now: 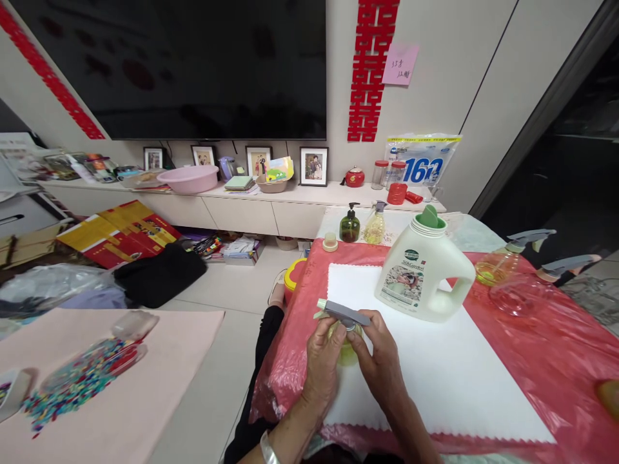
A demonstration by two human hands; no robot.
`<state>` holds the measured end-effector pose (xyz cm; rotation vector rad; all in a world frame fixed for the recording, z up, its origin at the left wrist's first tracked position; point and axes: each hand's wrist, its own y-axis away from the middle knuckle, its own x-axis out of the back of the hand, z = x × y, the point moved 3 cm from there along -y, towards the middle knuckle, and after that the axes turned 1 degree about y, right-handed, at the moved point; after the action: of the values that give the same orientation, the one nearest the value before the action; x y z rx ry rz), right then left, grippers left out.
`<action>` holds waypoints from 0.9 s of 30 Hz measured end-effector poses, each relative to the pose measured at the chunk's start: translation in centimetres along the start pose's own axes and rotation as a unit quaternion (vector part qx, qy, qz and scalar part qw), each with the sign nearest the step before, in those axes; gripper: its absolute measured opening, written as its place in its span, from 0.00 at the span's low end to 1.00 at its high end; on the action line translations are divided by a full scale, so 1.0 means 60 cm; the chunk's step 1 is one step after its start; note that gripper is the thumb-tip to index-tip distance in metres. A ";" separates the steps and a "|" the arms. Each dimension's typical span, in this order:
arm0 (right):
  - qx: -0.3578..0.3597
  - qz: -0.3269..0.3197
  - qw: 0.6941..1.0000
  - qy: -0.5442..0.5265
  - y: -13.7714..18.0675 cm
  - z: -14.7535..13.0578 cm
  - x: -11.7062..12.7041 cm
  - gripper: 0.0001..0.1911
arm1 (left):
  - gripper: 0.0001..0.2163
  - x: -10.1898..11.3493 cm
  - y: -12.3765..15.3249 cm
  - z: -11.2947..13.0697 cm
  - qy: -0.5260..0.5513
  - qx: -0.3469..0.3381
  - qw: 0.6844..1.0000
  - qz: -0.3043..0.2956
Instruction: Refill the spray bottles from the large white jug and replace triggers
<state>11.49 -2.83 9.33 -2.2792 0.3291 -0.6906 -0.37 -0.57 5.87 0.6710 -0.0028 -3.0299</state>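
My left hand and my right hand are wrapped round a small clear spray bottle of yellowish liquid, over the near part of a white cloth. Its grey trigger head sticks out above my fingers, pointing left. My right fingers sit just under the head. A big white detergent jug with a green cap stands upright on the cloth just beyond my hands.
The cloth lies on a red plastic table cover. Two more spray bottles stand at the right. A dark pump bottle, a further spray bottle and a small lid sit at the far edge. Left, a pink mat holds coloured beads.
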 end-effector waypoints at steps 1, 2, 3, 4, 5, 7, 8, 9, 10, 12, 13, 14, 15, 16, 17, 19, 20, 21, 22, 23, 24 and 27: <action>0.000 0.004 1.000 0.001 0.000 0.001 0.000 0.08 | 0.19 0.000 0.000 -0.001 -0.003 -0.004 1.000 -0.001; -0.002 0.009 1.000 0.003 0.000 0.001 0.000 0.07 | 0.19 0.000 0.000 -0.002 -0.006 -0.010 1.000 0.000; -0.004 0.015 1.000 0.005 0.001 0.002 -0.001 0.07 | 0.19 0.000 0.000 -0.002 -0.007 -0.016 1.000 0.001; -0.006 0.021 1.000 0.007 0.002 0.003 -0.002 0.07 | 0.19 0.000 0.001 -0.002 -0.006 -0.020 1.000 0.005; -0.009 0.027 1.000 0.010 0.003 0.003 -0.004 0.07 | 0.19 0.001 0.001 -0.001 -0.002 -0.021 1.000 0.009; -0.016 0.042 0.999 0.016 0.006 0.004 -0.009 0.07 | 0.19 0.001 0.002 0.001 0.003 -0.018 1.000 0.018; -0.020 0.051 0.998 0.020 0.007 0.005 -0.011 0.07 | 0.19 0.001 0.002 0.002 0.003 -0.018 1.000 0.018; -0.024 0.059 0.998 0.024 0.009 0.006 -0.014 0.07 | 0.19 0.001 0.002 0.004 0.000 -0.022 1.000 0.015; -0.029 0.067 0.997 0.028 0.010 0.007 -0.016 0.07 | 0.19 0.001 0.002 0.005 -0.005 -0.027 1.000 0.010; -0.038 0.082 0.995 0.035 0.014 0.008 -0.022 0.07 | 0.19 0.002 0.002 0.005 -0.015 -0.030 0.999 0.006; -0.041 0.088 0.995 0.037 0.015 0.009 -0.024 0.07 | 0.19 0.003 0.002 0.005 -0.018 -0.028 0.999 0.007; -0.044 0.092 0.994 0.038 0.016 0.009 -0.025 0.07 | 0.18 0.003 0.001 0.003 -0.021 -0.025 0.999 0.008; -0.047 0.093 0.994 0.039 0.017 0.009 -0.025 0.07 | 0.18 0.004 0.000 0.002 -0.023 -0.021 0.999 0.010; -0.049 0.091 0.994 0.037 0.016 0.008 -0.025 0.07 | 0.17 0.004 0.000 0.001 -0.024 -0.018 0.999 0.008; -0.050 0.085 0.995 0.034 0.015 0.007 -0.023 0.07 | 0.17 0.003 -0.001 0.000 -0.025 -0.017 1.000 0.003; -0.051 0.057 0.997 0.021 0.012 0.004 -0.016 0.08 | 0.15 0.000 -0.002 0.001 -0.021 -0.014 1.000 -0.010; -0.051 0.035 0.998 0.012 0.009 0.001 -0.011 0.09 | 0.15 -0.001 -0.002 0.002 -0.018 -0.015 1.000 -0.014; -0.052 0.011 0.999 0.003 0.006 0.000 -0.007 0.11 | 0.15 -0.003 -0.002 0.003 -0.015 -0.017 1.000 -0.016; -0.053 -0.013 0.998 -0.007 0.003 -0.001 -0.002 0.13 | 0.16 -0.004 -0.001 0.004 -0.012 -0.019 1.000 -0.017; -0.055 -0.035 0.998 -0.017 0.000 -0.002 0.002 0.14 | 0.16 -0.004 -0.001 0.005 -0.010 -0.022 1.000 -0.016; -0.056 -0.050 0.997 -0.026 -0.002 -0.001 0.006 0.14 | 0.16 -0.005 0.000 0.005 -0.008 -0.023 1.000 -0.015; -0.059 -0.057 0.996 -0.044 -0.005 0.004 0.011 0.13 | 0.17 -0.004 0.001 0.006 -0.010 -0.028 0.999 -0.014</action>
<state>12.19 -2.76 9.67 -2.4488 0.2042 -0.6408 -0.27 -0.65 6.28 0.6426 0.0909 -3.0509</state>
